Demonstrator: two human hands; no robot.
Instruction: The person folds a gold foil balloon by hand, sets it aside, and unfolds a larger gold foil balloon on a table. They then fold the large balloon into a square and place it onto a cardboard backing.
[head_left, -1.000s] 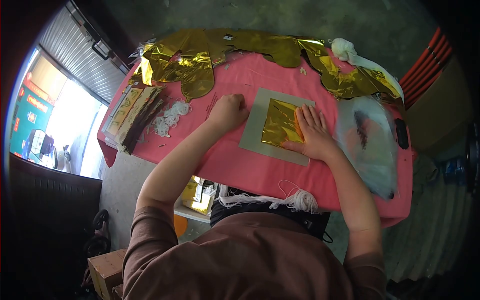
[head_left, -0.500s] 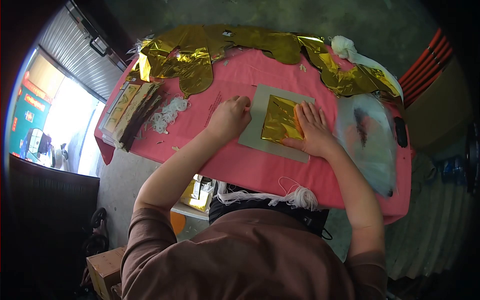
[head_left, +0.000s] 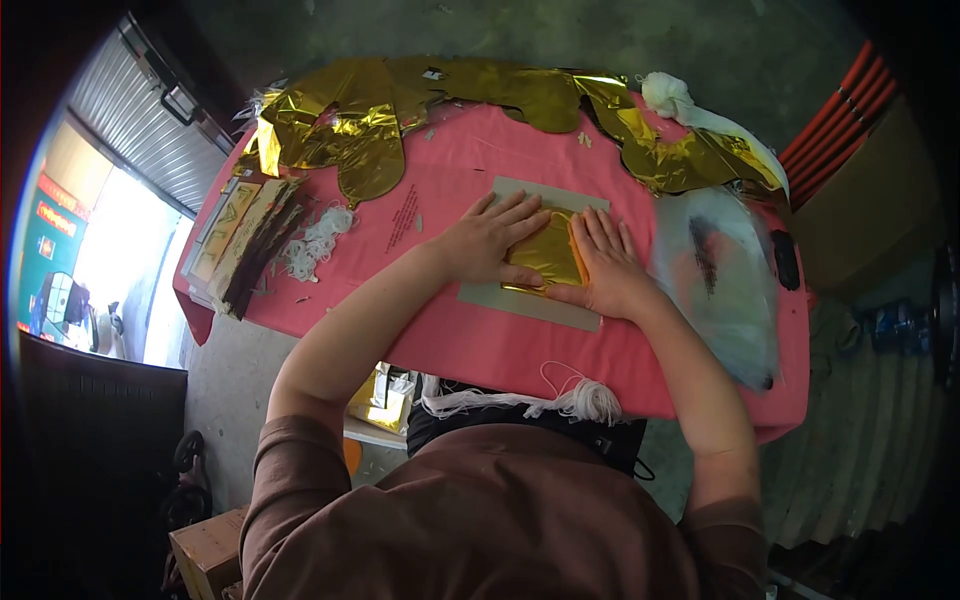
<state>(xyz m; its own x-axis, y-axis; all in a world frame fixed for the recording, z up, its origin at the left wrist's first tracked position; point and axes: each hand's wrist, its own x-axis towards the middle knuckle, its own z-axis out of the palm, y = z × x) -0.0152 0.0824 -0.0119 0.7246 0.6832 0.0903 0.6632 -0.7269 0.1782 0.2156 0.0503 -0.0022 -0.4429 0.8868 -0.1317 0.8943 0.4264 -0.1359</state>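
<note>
The left hand (head_left: 490, 240) has slid onto the crinkled gold foil (head_left: 548, 255); the right hand (head_left: 605, 265) too lies flat, fingers spread, gripping nothing, foil's long axis running away from the person on grey card (head_left: 490, 292).

Crinkled gold foil sheet (head_left: 548, 255) lies flat on grey card (head_left: 530, 300), centre of pink table.

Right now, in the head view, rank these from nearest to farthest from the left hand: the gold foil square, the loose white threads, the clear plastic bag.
1. Gold foil square: under the left hand, touching it, on the grey card.
2. Loose white threads: on the pink cloth, out to that hand's left side.
3. Clear plastic bag: farthest, beyond the right hand at the table's right end.
</note>
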